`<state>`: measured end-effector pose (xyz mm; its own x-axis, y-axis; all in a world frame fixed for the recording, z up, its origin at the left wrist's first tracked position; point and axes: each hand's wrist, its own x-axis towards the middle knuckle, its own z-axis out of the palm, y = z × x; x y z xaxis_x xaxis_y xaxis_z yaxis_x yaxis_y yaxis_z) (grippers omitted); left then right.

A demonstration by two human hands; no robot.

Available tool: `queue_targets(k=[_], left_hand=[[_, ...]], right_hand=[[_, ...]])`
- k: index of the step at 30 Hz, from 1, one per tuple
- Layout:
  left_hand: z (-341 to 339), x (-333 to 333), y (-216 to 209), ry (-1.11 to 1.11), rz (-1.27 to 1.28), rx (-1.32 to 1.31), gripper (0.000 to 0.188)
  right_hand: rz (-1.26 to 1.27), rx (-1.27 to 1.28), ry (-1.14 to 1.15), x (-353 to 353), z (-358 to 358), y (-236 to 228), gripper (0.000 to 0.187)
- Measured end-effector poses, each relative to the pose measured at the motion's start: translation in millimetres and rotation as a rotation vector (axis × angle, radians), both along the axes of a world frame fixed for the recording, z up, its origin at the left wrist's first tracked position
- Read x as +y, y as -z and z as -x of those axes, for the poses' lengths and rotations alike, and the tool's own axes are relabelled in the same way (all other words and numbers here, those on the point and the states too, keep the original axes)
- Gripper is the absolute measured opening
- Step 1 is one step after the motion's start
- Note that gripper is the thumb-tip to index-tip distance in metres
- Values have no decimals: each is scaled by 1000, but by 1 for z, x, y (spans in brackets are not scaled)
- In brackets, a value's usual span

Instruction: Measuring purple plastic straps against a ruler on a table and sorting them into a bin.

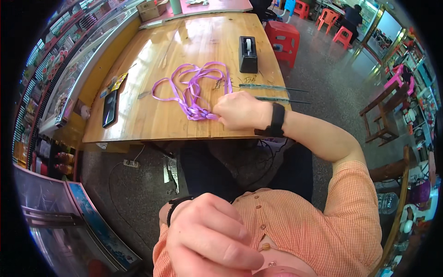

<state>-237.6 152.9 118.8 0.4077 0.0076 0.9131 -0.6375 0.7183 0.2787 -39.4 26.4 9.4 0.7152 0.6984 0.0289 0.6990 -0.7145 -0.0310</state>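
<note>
A tangled purple ribbon [194,87] lies in loops on the wooden table, its near end bunched in a knotty clump. My right hand [242,111] is closed on that near end, close to the table's front edge, and wears a black wristband. Raised close to the camera, my left hand [207,235] has its fingers curled inward; whatever is in them, if anything, is hidden. Beyond my right hand stands a black tape dispenser [248,55]. Two thin dark rods [270,87] with greenish wrapping stick out over the table's right edge.
On the left of the wooden table [147,124] lie a black phone [110,108] and a small yellow packet [120,81]. Cardboard boxes [151,10] stand at the far end. A red stool [282,39] is beside the right edge. A glass display case [78,64] runs along the left.
</note>
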Motion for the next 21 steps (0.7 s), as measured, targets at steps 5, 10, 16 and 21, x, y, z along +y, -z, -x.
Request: queue_targets(k=[5,10,16,21], left_hand=[[-34,52,-11,-123,-402,-425,11],[-22,50,-4,-204,-358,-381,22],[-19,42,-23,-367,-414,-463,26],[-19,36,-19,-388,-358,-474,27]], right_hand=[[-432,-57,70,-7,-22,-48,18],[-1005,236,337,-29,-34,-110,20],[-1762,224,143,-56,-24,-150,16],[-1469,144,72,-124,-14,-145,22]])
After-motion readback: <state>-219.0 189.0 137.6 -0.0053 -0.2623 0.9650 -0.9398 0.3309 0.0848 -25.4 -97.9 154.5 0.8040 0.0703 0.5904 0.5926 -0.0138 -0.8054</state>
